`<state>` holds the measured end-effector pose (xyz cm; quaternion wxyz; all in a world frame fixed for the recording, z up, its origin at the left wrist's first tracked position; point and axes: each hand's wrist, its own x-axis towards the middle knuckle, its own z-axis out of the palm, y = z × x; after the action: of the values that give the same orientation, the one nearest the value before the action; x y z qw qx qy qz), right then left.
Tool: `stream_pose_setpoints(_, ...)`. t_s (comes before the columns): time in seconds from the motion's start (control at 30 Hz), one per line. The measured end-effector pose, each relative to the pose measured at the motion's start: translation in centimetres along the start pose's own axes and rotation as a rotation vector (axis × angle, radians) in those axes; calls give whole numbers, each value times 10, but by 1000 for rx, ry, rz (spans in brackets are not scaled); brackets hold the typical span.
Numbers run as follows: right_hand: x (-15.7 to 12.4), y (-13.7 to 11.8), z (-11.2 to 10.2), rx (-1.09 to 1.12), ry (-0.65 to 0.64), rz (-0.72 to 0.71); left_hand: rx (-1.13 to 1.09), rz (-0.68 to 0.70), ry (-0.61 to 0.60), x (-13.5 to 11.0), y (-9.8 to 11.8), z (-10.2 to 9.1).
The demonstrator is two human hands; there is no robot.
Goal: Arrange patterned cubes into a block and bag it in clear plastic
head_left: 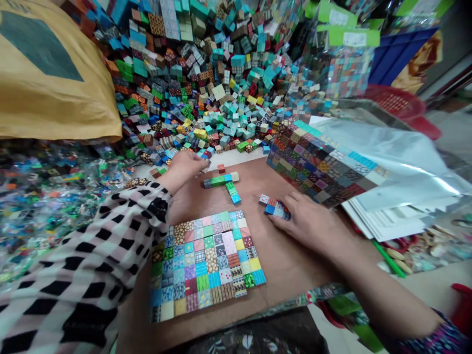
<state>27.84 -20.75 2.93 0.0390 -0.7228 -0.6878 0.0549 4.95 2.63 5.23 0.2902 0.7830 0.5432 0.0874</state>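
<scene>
My right hand (308, 221) rests on the brown board (265, 250), its thumb and fingers closed round a short group of printed cubes (273, 206) in white, orange and blue. At the board's far edge my left hand (184, 169) is pinched by the loose pile; a small blue and red piece shows at its fingertips, though the grip is partly hidden. Between the hands lie a row of joined cubes (221, 180), a shorter green and blue strip (233, 192) and a single reddish cube (221, 168). Nearer me is a flat layer of patterned cubes (206, 260).
A large heap of mixed cubes (221, 88) fills the back. Right of the board stands a block of stacked cubes (313, 167) beside a clear plastic bag (413, 167) and white cards (383, 221). A yellow sack (55, 98) and small wrapped pieces (66, 201) lie left.
</scene>
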Motion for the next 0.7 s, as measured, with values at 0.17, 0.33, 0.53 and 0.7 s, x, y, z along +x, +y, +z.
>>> stream_pose_setpoints(0.17,-19,15,7,-11,10,26,-13,165,-74,-33,33,-1)
stream_pose_setpoints(0.33,-37,23,7,-66,29,58,106,315,-216,-55,63,8)
stream_pose_setpoints(0.53,-30,1,-16,-94,136,-13,164,283,-169,-53,68,4)
stream_pose_setpoints(0.7,10,-33,-29,84,70,-137,232,297,-161,-49,58,1)
